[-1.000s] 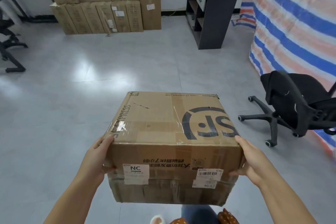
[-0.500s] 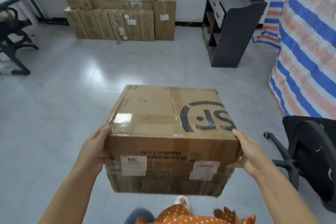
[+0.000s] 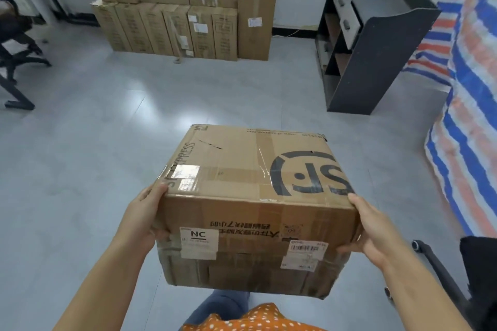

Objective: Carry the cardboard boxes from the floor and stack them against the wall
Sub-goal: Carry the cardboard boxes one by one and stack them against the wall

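Both arms reach forward: the left hand (image 3: pixel 142 219) and right hand (image 3: pixel 372 231) grip the near corners of the cardboard box (image 3: pixel 255 204), thumbs on the near face.

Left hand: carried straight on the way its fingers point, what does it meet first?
The left hand grips the carried box, fingers pointing ahead and slightly right. Bare floor follows, then probably the stack of boxes against the wall. Depth is hard to judge from this single view.
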Tool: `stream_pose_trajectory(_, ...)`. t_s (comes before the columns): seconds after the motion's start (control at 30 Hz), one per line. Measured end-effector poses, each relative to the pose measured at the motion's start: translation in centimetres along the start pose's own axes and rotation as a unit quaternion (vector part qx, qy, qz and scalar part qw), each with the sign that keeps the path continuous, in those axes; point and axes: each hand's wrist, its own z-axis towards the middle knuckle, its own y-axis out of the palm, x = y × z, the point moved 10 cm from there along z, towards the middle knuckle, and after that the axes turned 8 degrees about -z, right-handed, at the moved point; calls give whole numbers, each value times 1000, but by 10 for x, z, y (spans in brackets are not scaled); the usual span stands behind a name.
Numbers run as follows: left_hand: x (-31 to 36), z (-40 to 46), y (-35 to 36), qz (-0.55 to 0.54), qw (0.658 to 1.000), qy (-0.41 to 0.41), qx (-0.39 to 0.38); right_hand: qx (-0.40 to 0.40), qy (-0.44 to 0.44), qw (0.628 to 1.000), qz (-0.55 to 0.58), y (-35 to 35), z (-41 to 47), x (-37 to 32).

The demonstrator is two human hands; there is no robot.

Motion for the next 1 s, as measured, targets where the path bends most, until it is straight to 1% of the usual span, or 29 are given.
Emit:
stream_pose_trajectory(0.13,48,74,62,2,1000,-12,-18,27,9,999,21,14,63,-61)
stream_pose_trajectory(0.23,97,128,109,8,999,-5,-44,37,4,999,33,29,102,-113)
stream_pose_trajectory(0.3,125,163,137,8,999,6,-44,51,-2,998,37,35,127,-142)
stream_pose_trajectory(0.47,162,234,220,8,997,12,-79,78,-9,996,51,30,199,-202)
stream_pose_trajectory(0.6,177,291,286,3,997,9,-78,75,-7,997,32,26,276,-265)
stream_pose_trajectory(0.8,212,363,372,-17,998,-7,-55,41,-4,999,1,24,386,-373)
stream_pose_trajectory(0.93,230,404,406,-43,999,-4,-12,18,-19,999,-34,35,453,-451)
stream_pose_trajectory(1.0,243,423,417,-50,999,11,-1,-3,-35,999,-39,50,481,-484)
